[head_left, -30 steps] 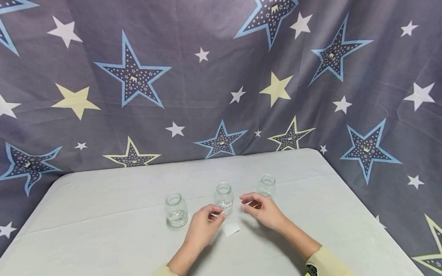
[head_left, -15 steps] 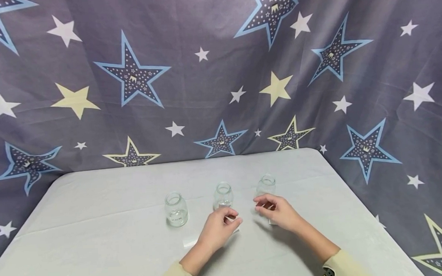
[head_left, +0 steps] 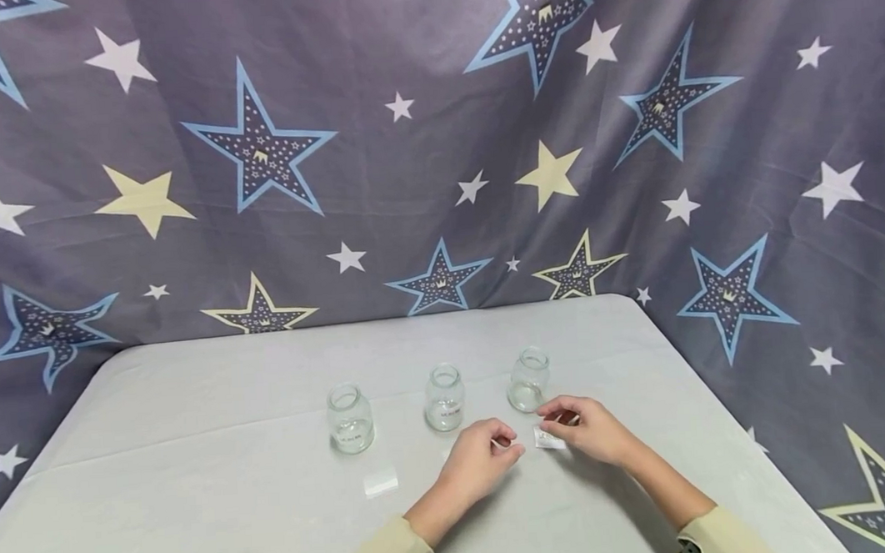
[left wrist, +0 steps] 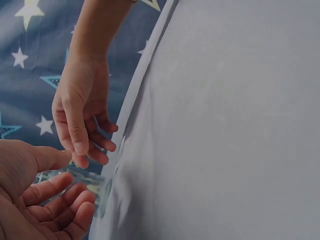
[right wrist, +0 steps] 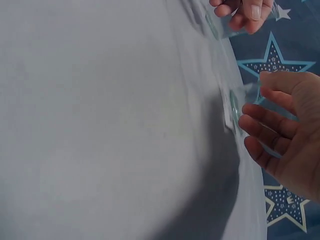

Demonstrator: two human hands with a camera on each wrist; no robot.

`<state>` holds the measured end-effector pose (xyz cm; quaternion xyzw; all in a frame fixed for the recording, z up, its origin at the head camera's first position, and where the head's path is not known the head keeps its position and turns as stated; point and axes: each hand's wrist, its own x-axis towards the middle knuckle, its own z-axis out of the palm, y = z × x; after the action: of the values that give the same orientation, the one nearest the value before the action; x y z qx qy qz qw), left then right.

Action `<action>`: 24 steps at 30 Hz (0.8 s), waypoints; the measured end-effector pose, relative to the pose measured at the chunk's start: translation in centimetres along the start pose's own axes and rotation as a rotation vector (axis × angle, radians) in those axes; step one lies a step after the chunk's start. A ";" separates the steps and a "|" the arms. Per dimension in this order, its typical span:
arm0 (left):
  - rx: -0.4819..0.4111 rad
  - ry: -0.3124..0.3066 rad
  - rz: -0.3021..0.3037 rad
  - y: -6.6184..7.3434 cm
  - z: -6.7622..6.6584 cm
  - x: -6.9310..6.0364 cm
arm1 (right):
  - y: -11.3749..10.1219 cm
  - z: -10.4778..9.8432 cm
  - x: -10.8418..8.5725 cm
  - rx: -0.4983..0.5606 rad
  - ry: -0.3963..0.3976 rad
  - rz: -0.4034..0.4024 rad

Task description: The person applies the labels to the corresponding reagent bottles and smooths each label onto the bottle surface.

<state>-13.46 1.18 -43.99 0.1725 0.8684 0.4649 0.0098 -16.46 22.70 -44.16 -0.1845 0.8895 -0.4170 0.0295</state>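
Three clear glass jars stand upright and without lids on the table: the left jar (head_left: 351, 421), the middle jar (head_left: 445, 399) and the right jar (head_left: 528, 380). The left and middle jars show small dark print low on their sides. My left hand (head_left: 476, 460) hovers in front of the middle jar, fingers loosely curved around nothing. My right hand (head_left: 592, 431) is just in front of the right jar. In the right wrist view, its relaxed fingers (right wrist: 267, 122) are apart, holding nothing. A small white slip (head_left: 547, 438) lies under that hand, partly covered.
A white or glossy rectangular piece (head_left: 381, 483) lies in front of the left jar. White cloth covers the table (head_left: 198, 490). A grey star-patterned curtain (head_left: 378, 188) hangs behind it and along the right side.
Both hands have moved right. The left hand has left the middle jar's front, and the right hand has uncovered the right jar's base. The glossy piece and right slip have come into sight.
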 end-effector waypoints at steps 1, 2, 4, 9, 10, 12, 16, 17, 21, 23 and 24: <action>0.003 -0.002 -0.003 0.1 0.3 0.2 | 0.1 -0.1 0.0 -0.001 0.000 0.002; 0.003 -0.006 -0.008 0.2 0.6 0.3 | 0.2 -0.2 -0.1 -0.008 0.000 -0.001; 0.003 -0.009 -0.013 0.3 1.2 0.6 | 0.4 -0.3 -0.2 -0.015 -0.005 0.003; 0.003 -0.003 -0.017 0.6 2.6 1.2 | 0.9 -0.5 -0.3 -0.044 -0.019 0.010; 0.007 0.001 -0.020 0.6 2.8 1.3 | 1.0 -0.5 -0.4 -0.048 -0.020 0.012; 0.019 0.012 -0.027 0.6 3.3 1.6 | 1.0 -0.5 -0.4 -0.058 -0.019 0.010; 0.047 0.036 -0.066 0.5 4.0 2.0 | 1.0 -0.5 -0.5 -0.085 -0.020 0.011; 0.052 0.040 -0.077 0.5 4.1 2.1 | 1.0 -0.5 -0.5 -0.094 -0.019 0.010; 0.065 0.041 -0.126 0.3 4.4 2.5 | 1.1 -0.3 -0.6 -0.136 -0.005 -0.013; 0.080 0.039 -0.134 0.3 4.5 2.8 | 1.2 -0.2 -0.6 -0.161 0.000 -0.033; 0.086 0.038 -0.135 0.3 4.5 2.8 | 1.2 -0.1 -0.6 -0.173 -0.002 -0.044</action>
<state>-15.25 5.83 -45.92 0.1049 0.8972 0.4287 0.0172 -16.29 23.70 -45.02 -0.2063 0.9179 -0.3390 0.0050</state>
